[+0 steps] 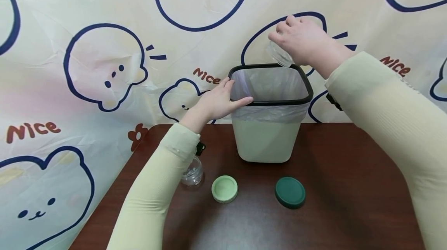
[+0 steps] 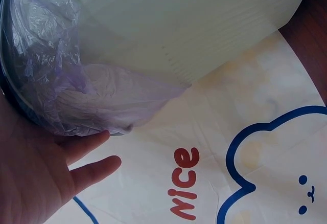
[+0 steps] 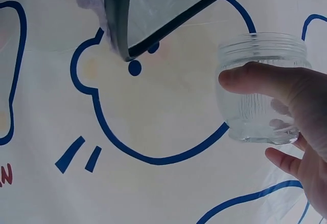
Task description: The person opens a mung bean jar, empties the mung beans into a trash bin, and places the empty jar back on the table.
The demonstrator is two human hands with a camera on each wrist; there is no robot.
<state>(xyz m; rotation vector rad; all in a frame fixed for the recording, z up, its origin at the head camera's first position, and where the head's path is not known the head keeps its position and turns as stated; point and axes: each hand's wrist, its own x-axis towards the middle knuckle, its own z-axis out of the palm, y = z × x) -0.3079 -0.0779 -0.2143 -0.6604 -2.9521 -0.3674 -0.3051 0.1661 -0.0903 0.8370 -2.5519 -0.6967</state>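
Note:
My right hand (image 1: 302, 40) grips a clear glass jar (image 3: 258, 101) without a lid, tilted mouth-down above the back right rim of a pale green trash bin (image 1: 267, 137). In the right wrist view the thumb lies across the jar's side. My left hand (image 1: 218, 100) rests at the bin's left rim, fingers and thumb spread and fairly straight. A thin, pale purple plastic bag (image 2: 102, 93) lines the bin and folds over its black rim (image 1: 279, 103). The bin's floor is hidden from the head view.
On the dark wooden table (image 1: 251, 226), in front of the bin, lie a light green lid (image 1: 224, 189) and a dark green lid (image 1: 290, 192). A second clear glass jar (image 1: 193, 172) stands at the left, partly behind the left forearm. A printed cloth (image 1: 209, 48) hangs behind.

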